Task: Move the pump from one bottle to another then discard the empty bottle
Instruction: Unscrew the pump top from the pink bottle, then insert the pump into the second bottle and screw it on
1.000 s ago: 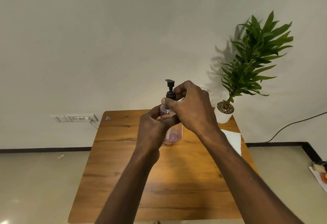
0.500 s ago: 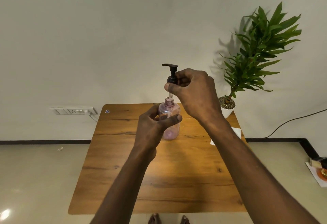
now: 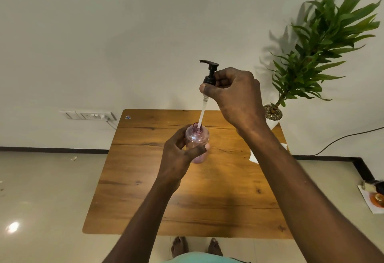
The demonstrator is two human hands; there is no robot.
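Indoors, one wooden table (image 3: 145, 190) stands against a pale wall. Over its far middle, the left hand (image 3: 176, 154) grips one pink bottle (image 3: 197, 138); the right hand (image 3: 234, 94) pinches one black pump (image 3: 209, 73), tube tip in the bottle's neck. One potted plant (image 3: 324, 48) occupies the far right corner.

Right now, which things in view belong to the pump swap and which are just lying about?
In the job: pump, gripped by the right hand; pink bottle, held by the left hand.

Lying about: potted plant, white paper, wall socket, cable, all around the wooden table.
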